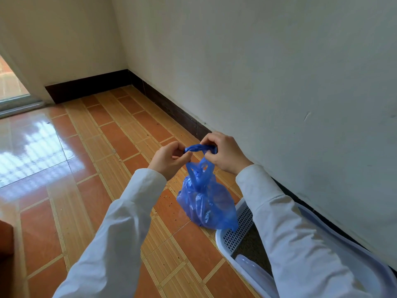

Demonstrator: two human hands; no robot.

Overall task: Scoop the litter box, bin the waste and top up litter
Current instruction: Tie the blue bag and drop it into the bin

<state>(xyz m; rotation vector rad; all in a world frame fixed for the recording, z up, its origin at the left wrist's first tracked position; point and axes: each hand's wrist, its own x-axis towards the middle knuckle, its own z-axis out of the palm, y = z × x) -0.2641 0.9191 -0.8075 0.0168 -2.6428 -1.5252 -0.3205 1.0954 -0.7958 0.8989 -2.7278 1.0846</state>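
Both grips, left hand (169,158) and right hand (223,152), pinch blue bag (206,201) handles above open floor (107,168) beside litter box (234,239).

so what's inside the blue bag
Cannot tell. The blue bag bulges with dark lumps behind its thin plastic, but nothing is clear. The left hand and right hand pinch its twisted handles, so the mouth is closed.

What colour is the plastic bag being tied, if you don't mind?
Translucent blue; the plastic bag shows best in the head view.
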